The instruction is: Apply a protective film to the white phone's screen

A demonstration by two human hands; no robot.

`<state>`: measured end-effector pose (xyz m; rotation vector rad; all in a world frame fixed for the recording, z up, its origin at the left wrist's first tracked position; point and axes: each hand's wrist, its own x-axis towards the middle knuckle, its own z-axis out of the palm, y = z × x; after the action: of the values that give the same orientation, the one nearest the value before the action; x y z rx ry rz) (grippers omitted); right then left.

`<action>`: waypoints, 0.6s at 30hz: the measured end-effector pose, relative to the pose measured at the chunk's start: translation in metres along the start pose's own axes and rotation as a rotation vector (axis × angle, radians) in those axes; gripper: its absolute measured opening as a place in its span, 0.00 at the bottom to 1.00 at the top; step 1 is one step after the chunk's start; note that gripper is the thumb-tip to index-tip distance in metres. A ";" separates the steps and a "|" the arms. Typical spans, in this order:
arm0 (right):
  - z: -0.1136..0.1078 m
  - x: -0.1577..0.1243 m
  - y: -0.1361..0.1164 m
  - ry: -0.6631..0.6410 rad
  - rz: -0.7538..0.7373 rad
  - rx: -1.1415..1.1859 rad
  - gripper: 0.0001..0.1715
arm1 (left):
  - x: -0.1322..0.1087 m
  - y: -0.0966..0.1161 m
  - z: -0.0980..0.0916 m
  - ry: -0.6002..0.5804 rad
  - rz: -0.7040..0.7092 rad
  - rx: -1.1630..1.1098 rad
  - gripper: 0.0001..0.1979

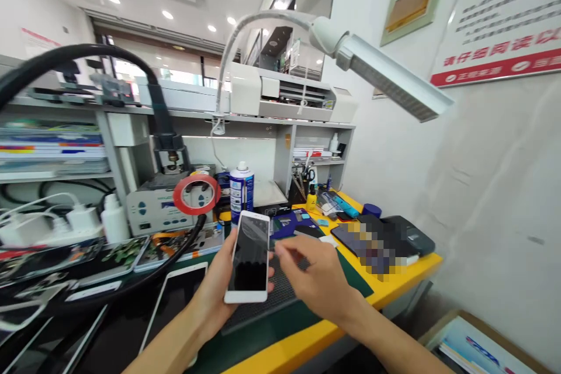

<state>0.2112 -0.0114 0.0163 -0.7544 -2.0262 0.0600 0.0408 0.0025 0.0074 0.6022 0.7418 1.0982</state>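
My left hand [220, 280] is wrapped round a white smartphone [250, 263], its dark screen tilted up toward me. A pale, creased-looking streak crosses the upper part of the screen; whether it is film or a reflection I cannot tell. My right hand [316, 272] is just off the phone's right edge, thumb and index finger pressed together. Anything between those fingertips is too small to make out. Beneath the phone lies a dark textured pad [249, 314] on a green mat [260, 336].
A white tablet [179, 286] lies left of my left arm. Behind the phone stand a blue spray can [242, 188] and a grey soldering station [153, 204] with red tape [177, 194] before it. A lamp [390, 79] hangs above. The yellow table edge [289, 350] runs along the front.
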 end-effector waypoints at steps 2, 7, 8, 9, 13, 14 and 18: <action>-0.021 0.005 0.013 0.120 0.198 0.096 0.09 | 0.000 -0.001 0.000 0.018 -0.005 0.042 0.24; -0.094 0.011 0.079 0.521 0.818 0.437 0.13 | -0.003 -0.002 0.005 0.033 -0.078 0.070 0.26; -0.107 0.010 0.096 0.569 0.863 0.446 0.13 | -0.004 -0.002 0.007 0.043 -0.083 0.068 0.27; -0.118 0.008 0.112 0.606 0.918 0.460 0.13 | -0.005 -0.002 0.008 0.054 -0.088 0.066 0.27; -0.137 0.002 0.165 0.660 1.136 0.576 0.12 | -0.005 -0.002 0.011 0.065 -0.094 0.061 0.28; -0.136 0.002 0.175 0.661 1.179 0.608 0.13 | -0.005 -0.002 0.010 0.059 -0.089 0.057 0.28; -0.124 0.009 0.196 0.707 1.244 0.707 0.19 | -0.001 -0.002 0.004 0.069 -0.069 0.047 0.29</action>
<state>0.4017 0.1212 0.0274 -1.2039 -0.5588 0.9992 0.0453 0.0003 0.0085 0.5764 0.8446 1.0444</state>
